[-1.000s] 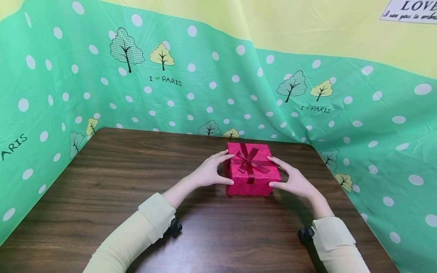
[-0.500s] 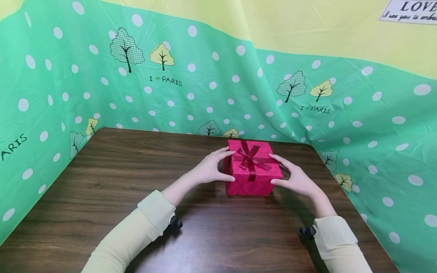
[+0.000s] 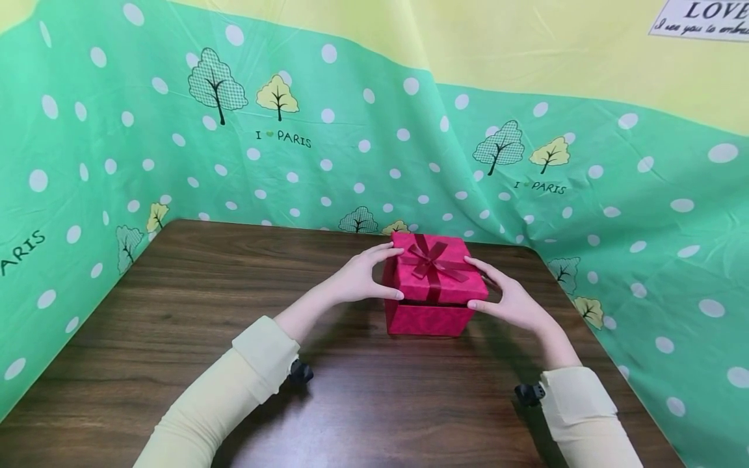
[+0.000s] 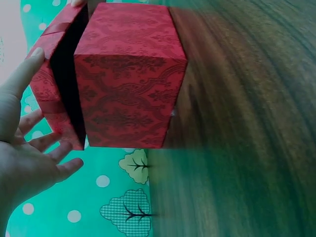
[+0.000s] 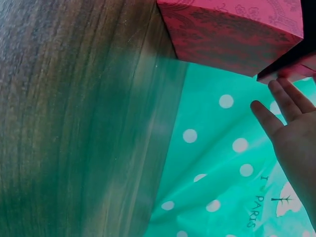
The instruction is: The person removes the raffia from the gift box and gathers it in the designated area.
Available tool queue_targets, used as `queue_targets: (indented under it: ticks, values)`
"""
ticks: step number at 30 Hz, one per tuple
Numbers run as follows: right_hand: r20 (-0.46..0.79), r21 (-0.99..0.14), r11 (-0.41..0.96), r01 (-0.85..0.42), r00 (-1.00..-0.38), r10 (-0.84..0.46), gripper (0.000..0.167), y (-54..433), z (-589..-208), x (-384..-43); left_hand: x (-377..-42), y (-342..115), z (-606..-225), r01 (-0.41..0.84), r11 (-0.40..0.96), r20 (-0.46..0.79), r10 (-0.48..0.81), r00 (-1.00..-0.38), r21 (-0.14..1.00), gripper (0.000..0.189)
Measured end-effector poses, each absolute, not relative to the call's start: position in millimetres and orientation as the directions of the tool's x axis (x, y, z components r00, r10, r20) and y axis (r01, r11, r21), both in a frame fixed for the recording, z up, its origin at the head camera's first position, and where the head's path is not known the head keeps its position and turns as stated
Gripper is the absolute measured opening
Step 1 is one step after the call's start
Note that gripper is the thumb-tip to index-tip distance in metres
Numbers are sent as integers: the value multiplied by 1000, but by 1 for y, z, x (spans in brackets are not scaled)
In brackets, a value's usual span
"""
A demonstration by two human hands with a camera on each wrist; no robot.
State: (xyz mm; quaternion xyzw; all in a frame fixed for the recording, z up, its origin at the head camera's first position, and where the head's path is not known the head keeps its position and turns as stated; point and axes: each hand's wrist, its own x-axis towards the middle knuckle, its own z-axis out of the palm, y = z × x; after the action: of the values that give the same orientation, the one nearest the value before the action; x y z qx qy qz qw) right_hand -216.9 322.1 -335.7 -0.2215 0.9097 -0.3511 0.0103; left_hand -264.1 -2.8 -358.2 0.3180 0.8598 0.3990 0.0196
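A red gift box [image 3: 430,320] with a dark damask pattern stands on the table toward its back right. Its lid [image 3: 462,284], tied with a dark red ribbon bow [image 3: 432,259], is raised at the front, with a dark gap below it. My left hand [image 3: 357,279] grips the lid's left side, thumb at the front corner and fingers at the back. On the other side, my right hand [image 3: 510,302] holds the lid the same way. In the left wrist view the lid [image 4: 47,84] tilts away from the box body [image 4: 131,94]. The box's inside is hidden in shadow.
The brown wood-grain table [image 3: 193,312] stretches to the left and front of the box. A green polka-dot cloth [image 3: 328,153] with printed trees hangs along its back and sides, close behind the box. Small black cameras [image 3: 301,372] sit at both wrists.
Both hands have risen with the lid between them. The lid was down on the box earlier; now a gap shows along its front. The box body has stayed in place.
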Motion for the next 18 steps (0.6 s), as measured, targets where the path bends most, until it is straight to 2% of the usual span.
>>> queue_targets:
  ticks: [8, 18]
  values:
    - [184, -606, 675, -421, -900, -396, 85, 334, -341, -222, -265, -7, -346, 504, 441, 214, 558, -802, 743, 80]
    - [232, -618, 661, -426, -902, -364, 87, 338, -324, -215, -266, -8, -328, 455, 338, 229, 536, -812, 824, 81]
